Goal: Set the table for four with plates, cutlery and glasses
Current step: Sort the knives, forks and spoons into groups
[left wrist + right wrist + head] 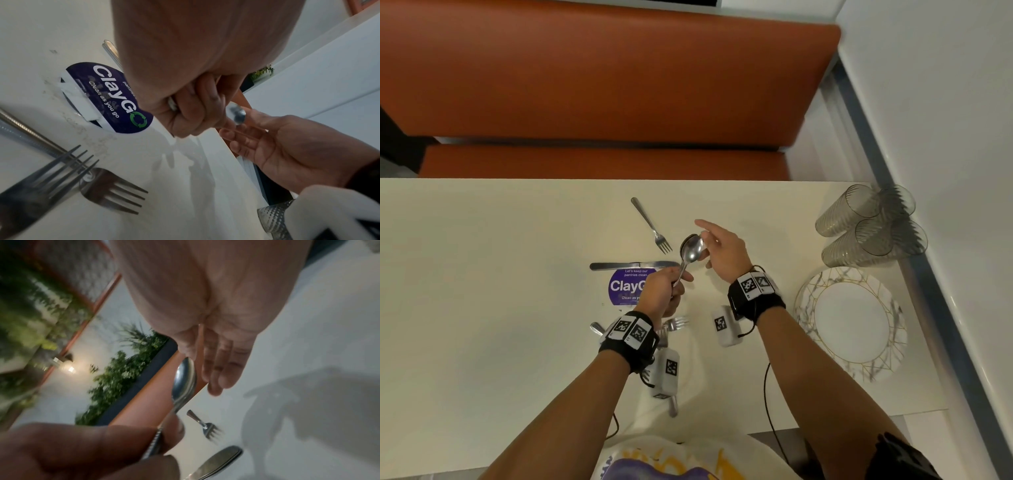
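Observation:
My left hand [671, 287] grips the handle of a steel spoon [691, 249] and holds it up over the white table [482, 274], bowl pointing away. My right hand [714, 241] hovers right beside the spoon's bowl with straight fingers [222, 365] and holds nothing. The wrist views show the spoon [184, 382] and its bowl [236, 114] just off those fingers. A fork [652, 226] and a knife [633, 266] lie on the table beyond my hands. More forks [115, 190] lie in a pile under my left wrist.
Marbled plates with gold lines [818, 346] are stacked at the right, with several clear glasses [869, 226] behind them against the wall. A purple round sticker [625, 286] is stuck mid-table. An orange bench [602, 85] runs along the far edge.

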Demonstrator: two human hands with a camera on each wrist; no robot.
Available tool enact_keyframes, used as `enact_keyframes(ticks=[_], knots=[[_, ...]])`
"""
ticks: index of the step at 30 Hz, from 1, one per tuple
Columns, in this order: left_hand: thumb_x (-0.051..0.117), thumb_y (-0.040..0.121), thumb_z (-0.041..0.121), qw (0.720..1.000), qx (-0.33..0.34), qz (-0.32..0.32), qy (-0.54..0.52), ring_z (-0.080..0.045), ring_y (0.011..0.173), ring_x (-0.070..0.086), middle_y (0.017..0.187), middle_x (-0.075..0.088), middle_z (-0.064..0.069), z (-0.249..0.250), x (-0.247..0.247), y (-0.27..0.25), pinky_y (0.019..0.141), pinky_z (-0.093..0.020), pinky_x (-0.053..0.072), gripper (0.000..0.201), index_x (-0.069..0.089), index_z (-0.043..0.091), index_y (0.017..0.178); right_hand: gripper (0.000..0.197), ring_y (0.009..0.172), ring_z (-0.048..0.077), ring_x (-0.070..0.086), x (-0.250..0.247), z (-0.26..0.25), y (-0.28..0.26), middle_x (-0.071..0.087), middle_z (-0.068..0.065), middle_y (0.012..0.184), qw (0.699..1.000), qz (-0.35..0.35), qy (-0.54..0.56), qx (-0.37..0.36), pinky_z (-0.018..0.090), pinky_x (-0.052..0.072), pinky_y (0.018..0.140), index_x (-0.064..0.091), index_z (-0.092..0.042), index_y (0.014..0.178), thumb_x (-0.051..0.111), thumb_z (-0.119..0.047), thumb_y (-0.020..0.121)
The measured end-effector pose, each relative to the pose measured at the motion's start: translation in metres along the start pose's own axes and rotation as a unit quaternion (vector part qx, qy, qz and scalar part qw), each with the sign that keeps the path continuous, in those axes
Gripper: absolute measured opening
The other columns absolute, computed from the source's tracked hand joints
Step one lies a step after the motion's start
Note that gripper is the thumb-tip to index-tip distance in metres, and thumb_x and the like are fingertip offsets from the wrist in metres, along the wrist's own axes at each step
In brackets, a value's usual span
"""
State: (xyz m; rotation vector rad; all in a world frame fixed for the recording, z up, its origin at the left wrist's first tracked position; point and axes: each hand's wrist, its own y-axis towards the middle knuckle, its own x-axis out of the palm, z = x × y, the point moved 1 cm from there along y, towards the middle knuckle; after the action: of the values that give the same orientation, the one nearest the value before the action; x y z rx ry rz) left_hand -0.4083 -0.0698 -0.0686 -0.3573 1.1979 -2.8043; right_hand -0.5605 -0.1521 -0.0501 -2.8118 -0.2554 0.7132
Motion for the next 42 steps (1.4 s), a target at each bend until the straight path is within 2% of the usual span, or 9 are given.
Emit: enact_keyframes(ticks=[4,9,15,19,23,26,34,38,42], knots=[[0.039,0.104,0.021,1.0,-0.007,-0.012,0.014,-0.011,0.045,0.021,0.058,0.038,0.003,-0.001,-0.003,0.0,0.039,-0.021,0.017,0.034,0.069,0.005,0.1,0.027,0.05,0.003,0.063,0.001,-0.007,0.008,0.072,-0.004,0.094,0.992,-0.051,-0.089,-0.075,0.02,0.054,0.058,0.075,-0.013,0.11,0.049,-0.013,0.103],[0.05,0.102,0.017,0.992,0.05,0.001,0.115,-0.014,0.044,0.041,0.069,0.055,-0.003,-0.004,-0.022,0.0,0.041,-0.025,0.028,0.026,0.072,0.006,0.103,0.026,0.056,0.001,0.061,0.013,-0.01,0.011,0.075,0.005,0.092,0.99,-0.039,-0.107,-0.085,0.012,0.046,0.052,0.076,-0.007,0.098,0.05,-0.008,0.1],[0.072,0.093,0.016,0.941,0.15,0.082,0.291,-0.016,0.074,0.071,0.085,0.074,0.0,-0.018,-0.078,-0.003,0.062,-0.021,0.057,0.014,0.069,0.027,0.102,0.02,0.05,0.013,0.067,0.041,0.006,-0.004,0.073,0.007,0.079,0.998,0.032,-0.04,-0.024,0.016,0.048,0.044,0.075,-0.005,0.096,0.055,-0.011,0.099],[0.078,0.089,0.012,0.896,0.211,0.111,0.376,-0.012,0.081,0.069,0.092,0.074,0.005,-0.019,-0.113,0.003,0.076,-0.014,0.052,0.015,0.075,0.024,0.097,0.021,0.044,0.007,0.064,0.068,0.019,-0.02,0.071,0.01,0.073,0.998,0.058,-0.015,0.012,0.019,0.051,0.044,0.074,-0.003,0.095,0.057,-0.014,0.1],[0.075,0.092,0.017,0.833,0.23,0.136,0.484,-0.02,0.101,0.062,0.107,0.067,-0.002,-0.015,-0.138,0.016,0.086,-0.039,0.057,0.018,0.079,0.02,0.109,0.019,0.047,0.009,0.067,0.093,0.025,-0.032,0.073,0.01,0.074,0.996,0.044,-0.012,0.077,0.02,0.056,0.05,0.073,-0.004,0.1,0.057,-0.015,0.1],[0.07,0.095,0.022,0.791,0.236,0.156,0.543,-0.022,0.108,0.056,0.11,0.066,-0.001,-0.014,-0.146,0.02,0.082,-0.042,0.056,0.017,0.078,0.022,0.11,0.018,0.051,0.014,0.071,0.109,0.03,-0.034,0.075,0.01,0.082,0.99,0.044,0.004,0.134,0.02,0.057,0.051,0.073,-0.007,0.1,0.057,-0.013,0.099],[0.073,0.092,0.012,0.788,0.252,0.168,0.536,-0.027,0.107,0.056,0.108,0.066,-0.004,-0.03,-0.153,0.028,0.07,-0.046,0.06,0.012,0.077,0.011,0.104,0.015,0.053,0.016,0.071,0.122,0.035,-0.033,0.075,0.013,0.087,0.98,0.082,0.015,0.179,0.023,0.059,0.053,0.074,-0.005,0.103,0.061,-0.009,0.097],[0.069,0.095,0.009,0.801,0.246,0.156,0.523,-0.027,0.11,0.053,0.111,0.066,-0.006,-0.028,-0.153,0.027,0.074,-0.044,0.058,0.015,0.076,0.009,0.108,0.023,0.087,0.016,0.063,0.122,0.038,-0.032,0.066,0.008,0.108,0.985,0.05,-0.125,0.107,0.027,0.056,0.082,0.071,-0.01,0.113,0.065,-0.022,0.094],[0.068,0.096,0.009,0.809,0.233,0.146,0.519,-0.026,0.111,0.053,0.112,0.067,-0.005,-0.025,-0.152,0.029,0.078,-0.044,0.059,0.015,0.076,0.01,0.108,0.052,0.108,0.022,0.06,0.122,0.036,-0.035,0.053,0.007,0.127,0.981,-0.05,-0.19,0.0,0.034,0.056,0.091,0.059,-0.016,0.13,0.077,-0.022,0.082]])
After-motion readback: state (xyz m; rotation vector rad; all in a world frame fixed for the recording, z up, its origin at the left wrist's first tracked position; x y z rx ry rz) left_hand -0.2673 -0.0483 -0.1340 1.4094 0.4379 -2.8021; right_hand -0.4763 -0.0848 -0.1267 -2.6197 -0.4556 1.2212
